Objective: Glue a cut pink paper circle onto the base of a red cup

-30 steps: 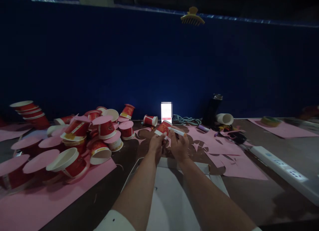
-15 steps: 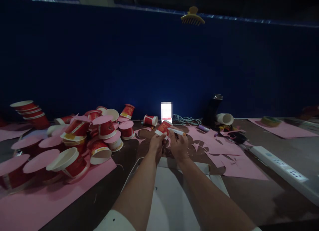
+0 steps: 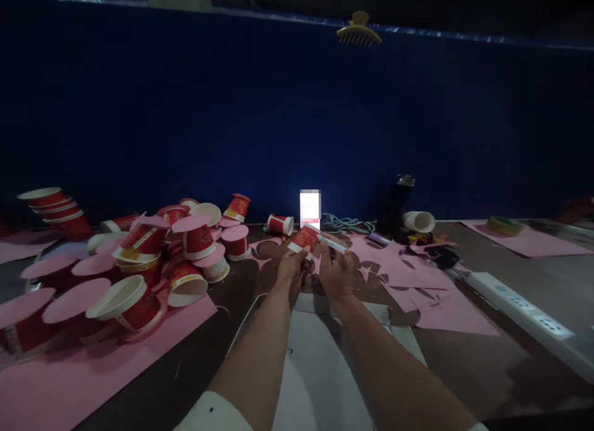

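Note:
My left hand (image 3: 291,271) pinches a red gold-printed paper piece (image 3: 306,237) with a white lower edge, patterned like the paper cups nearby. Whether it is flat or part of a cup I cannot tell. Just to its right, my right hand (image 3: 336,275) grips a slim white pen (image 3: 335,244) with an orange end. The pen slants down to the right, its left tip close to the red piece. Behind the red piece stands a bright phone-like screen (image 3: 310,207), blurred out. Below my hands lies a shallow white tray or box lid (image 3: 315,356).
Red paper cups (image 3: 197,240), many topped with pink discs, crowd the left side on pink paper (image 3: 153,341). Cut pink scraps (image 3: 417,267) lie to the right. Further right are a white power strip (image 3: 520,310), a dark bottle (image 3: 394,205) and a tape roll (image 3: 503,226).
The pen has shifted slightly right and tilts a little more, and its left tip shows more. My right fingers have loosened a bit around it. My left hand has barely moved.

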Demonstrator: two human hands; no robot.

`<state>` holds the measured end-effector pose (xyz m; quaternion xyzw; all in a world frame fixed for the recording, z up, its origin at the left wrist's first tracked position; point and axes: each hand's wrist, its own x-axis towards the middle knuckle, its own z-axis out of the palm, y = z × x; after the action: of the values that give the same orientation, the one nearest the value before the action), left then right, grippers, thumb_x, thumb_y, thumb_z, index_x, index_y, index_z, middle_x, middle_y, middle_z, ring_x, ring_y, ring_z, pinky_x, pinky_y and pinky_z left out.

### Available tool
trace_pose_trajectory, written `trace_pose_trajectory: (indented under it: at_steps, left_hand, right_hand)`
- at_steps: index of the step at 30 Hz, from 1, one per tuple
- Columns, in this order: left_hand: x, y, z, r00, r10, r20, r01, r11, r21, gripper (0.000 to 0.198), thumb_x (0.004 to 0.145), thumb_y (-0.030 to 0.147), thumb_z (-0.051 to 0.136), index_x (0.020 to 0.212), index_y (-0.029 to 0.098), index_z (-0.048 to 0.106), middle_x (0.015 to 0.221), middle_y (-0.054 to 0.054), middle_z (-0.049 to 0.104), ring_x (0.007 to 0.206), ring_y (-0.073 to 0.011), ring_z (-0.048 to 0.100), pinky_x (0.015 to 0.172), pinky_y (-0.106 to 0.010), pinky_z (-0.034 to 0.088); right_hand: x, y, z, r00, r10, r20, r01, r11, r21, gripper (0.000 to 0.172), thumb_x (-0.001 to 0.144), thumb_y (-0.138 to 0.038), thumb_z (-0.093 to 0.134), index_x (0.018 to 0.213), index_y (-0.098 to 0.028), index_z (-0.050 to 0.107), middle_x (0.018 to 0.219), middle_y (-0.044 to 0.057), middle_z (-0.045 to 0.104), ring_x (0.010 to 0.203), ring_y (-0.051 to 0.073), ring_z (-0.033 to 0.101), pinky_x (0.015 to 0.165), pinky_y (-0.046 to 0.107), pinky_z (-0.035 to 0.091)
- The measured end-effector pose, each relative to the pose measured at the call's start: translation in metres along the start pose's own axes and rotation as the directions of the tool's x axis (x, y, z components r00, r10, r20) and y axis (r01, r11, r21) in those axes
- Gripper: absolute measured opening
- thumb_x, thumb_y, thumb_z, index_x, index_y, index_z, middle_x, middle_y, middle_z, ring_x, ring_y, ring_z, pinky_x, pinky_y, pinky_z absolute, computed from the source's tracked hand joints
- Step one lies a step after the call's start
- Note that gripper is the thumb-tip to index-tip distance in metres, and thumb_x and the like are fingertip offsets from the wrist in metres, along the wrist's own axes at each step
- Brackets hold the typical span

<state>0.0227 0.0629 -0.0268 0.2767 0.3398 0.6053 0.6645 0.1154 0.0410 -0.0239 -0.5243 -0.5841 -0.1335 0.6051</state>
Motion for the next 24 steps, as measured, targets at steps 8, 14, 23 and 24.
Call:
trace_pose_trajectory:
  at_steps: [8,14,23,24]
  left_hand:
    - [0.0001,0.0007,-0.0013,1.0,-0.012,0.018,0.012,1.0,0.017,0.031,0.051,0.025,0.079,0.067,0.013,0.055,0.043,0.008,0.045,0.037,-0.0024,0.038,0.04,-0.016,0.028]
    - [0.001,0.0,-0.002,1.0,-0.007,0.021,0.007,0.999,0.031,0.033,0.049,0.027,0.08,0.065,0.013,0.055,0.043,0.007,0.046,0.037,-0.003,0.039,0.04,-0.016,0.029]
    - [-0.0047,0.0035,0.0026,1.0,-0.021,0.005,0.021,1.0,0.019,0.033,0.049,0.026,0.08,0.066,0.013,0.055,0.043,0.007,0.045,0.036,-0.0029,0.038,0.039,-0.017,0.03]
    - [-0.0049,0.0037,0.0027,1.0,-0.02,0.002,0.02,1.0,0.018,0.033,0.049,0.026,0.08,0.066,0.013,0.055,0.043,0.008,0.045,0.036,-0.0028,0.038,0.039,-0.017,0.03]
  right_hand:
    - [-0.0005,-0.0058,-0.0006,1.0,0.0,0.019,-0.001,0.998,0.058,0.025,0.09,-0.034,0.047,0.09,-0.021,0.069,0.086,0.007,0.07,0.085,0.02,0.063,0.086,0.037,0.047]
    - [-0.0006,-0.0049,-0.0004,0.999,0.003,0.044,-0.005,0.998,0.064,0.024,0.089,-0.032,0.048,0.093,-0.021,0.068,0.088,0.007,0.069,0.088,0.02,0.062,0.085,0.038,0.047]
    - [0.0001,-0.0038,-0.0005,0.998,0.022,0.064,-0.028,0.996,0.088,0.024,0.09,-0.03,0.047,0.094,-0.018,0.068,0.092,0.008,0.069,0.091,0.019,0.061,0.086,0.036,0.046]
    - [0.0001,-0.0036,-0.0006,0.998,0.028,0.064,-0.033,0.997,0.074,0.025,0.09,-0.03,0.047,0.094,-0.018,0.068,0.092,0.008,0.069,0.091,0.019,0.061,0.086,0.036,0.046]
